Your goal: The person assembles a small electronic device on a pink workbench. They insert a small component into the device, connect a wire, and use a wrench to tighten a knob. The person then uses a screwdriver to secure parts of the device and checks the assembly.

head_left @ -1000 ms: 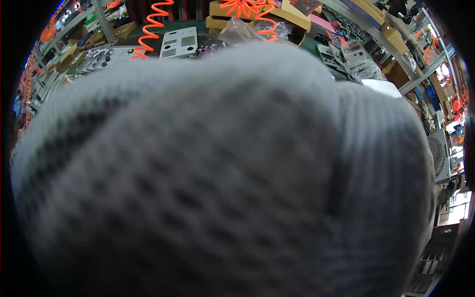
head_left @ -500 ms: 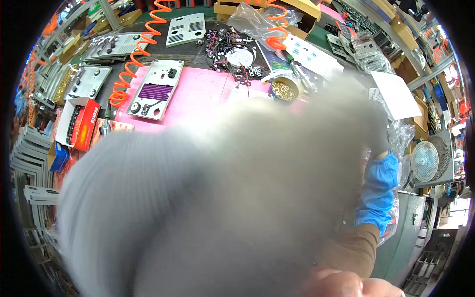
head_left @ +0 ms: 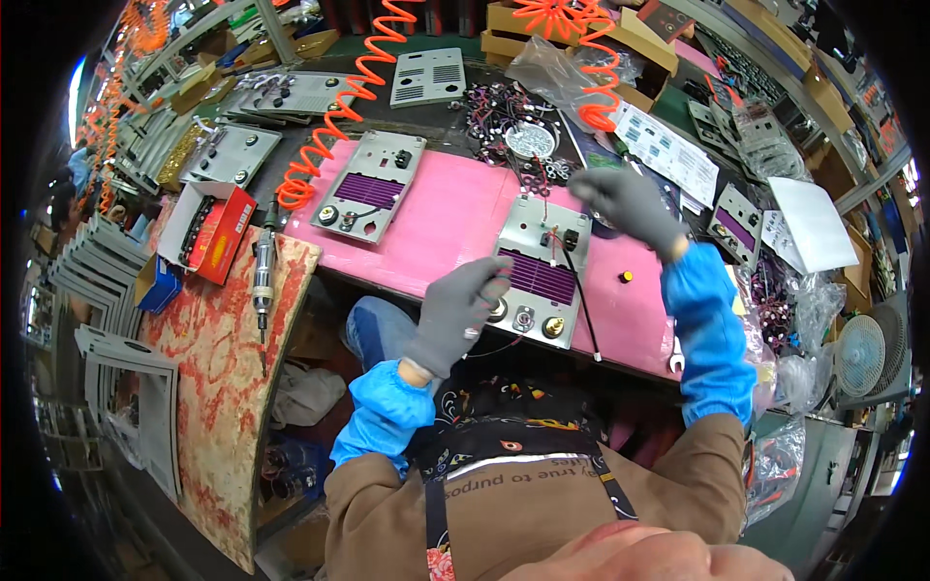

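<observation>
A metal panel [head_left: 542, 254] with purple slats lies on the pink mat, with black and red wires and a black cable across it. At the panel's left edge is my left hand [head_left: 455, 315] in a grey glove, its fingers curled together; anything pinched in them is too small to make out. Farther right, my gloved right hand [head_left: 630, 206] hovers over the far edge of the mat, beside small rings and wires. Its fingers are bent together, and what they hold, if anything, cannot be seen. It largely covers a round container behind it.
A second slatted panel [head_left: 370, 189] rests on the pink mat [head_left: 441, 213] to the left. A power screwdriver [head_left: 263, 276] and a red box [head_left: 215, 230] sit on the worn board. Coiled orange hoses [head_left: 360, 92] hang above a wire pile [head_left: 494, 111]. A fan [head_left: 862, 353] stands right.
A grey blur that covered the middle of the view has gone, and both gloved hands now show over the mat. The scene has shifted rightward and slightly down in the picture.
</observation>
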Tool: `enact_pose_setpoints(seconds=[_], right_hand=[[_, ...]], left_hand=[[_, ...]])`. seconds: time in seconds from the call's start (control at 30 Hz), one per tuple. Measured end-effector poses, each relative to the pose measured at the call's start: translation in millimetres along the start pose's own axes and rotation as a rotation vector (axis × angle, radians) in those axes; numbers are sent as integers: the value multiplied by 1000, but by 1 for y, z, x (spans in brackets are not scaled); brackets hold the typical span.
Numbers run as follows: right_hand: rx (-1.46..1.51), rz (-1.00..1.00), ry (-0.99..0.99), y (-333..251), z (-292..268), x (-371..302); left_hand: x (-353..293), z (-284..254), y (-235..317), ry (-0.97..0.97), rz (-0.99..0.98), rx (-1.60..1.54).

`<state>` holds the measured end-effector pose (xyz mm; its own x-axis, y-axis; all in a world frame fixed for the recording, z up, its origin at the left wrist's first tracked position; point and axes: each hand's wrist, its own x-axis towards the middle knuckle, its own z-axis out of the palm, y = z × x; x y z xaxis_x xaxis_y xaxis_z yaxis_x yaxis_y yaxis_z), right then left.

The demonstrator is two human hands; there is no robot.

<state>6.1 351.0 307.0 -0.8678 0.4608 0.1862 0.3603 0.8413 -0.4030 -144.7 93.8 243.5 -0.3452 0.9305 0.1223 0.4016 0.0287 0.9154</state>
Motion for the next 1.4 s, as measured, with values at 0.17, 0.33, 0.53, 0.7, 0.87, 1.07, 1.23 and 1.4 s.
enact_pose_setpoints(seconds=[0.17,0.33,0.53,0.7,0.87,1.07,1.23,1.4], right_hand=[[-315,-177,-28,78,82,88],[-434,-151,-73,87,123,118],[-430,-191,45,80,117,99],[304,108,413,13,67,32],[422,119,359,-88,57,-64],[429,157,409,-103,64,-88],[493,152,313,-107,72,-92],[570,92,332,-104,86,-106]], left_hand=[[-33,-24,16,2,-207,-611],[-58,-34,6,21,-249,-753],[-31,-25,-11,60,-239,-808],[-7,1,-43,79,-91,-1212],[9,24,-21,-14,-204,-1123],[7,31,-20,-84,-137,-1143],[0,28,-22,-89,-122,-1052],[-11,25,-8,-91,-165,-927]])
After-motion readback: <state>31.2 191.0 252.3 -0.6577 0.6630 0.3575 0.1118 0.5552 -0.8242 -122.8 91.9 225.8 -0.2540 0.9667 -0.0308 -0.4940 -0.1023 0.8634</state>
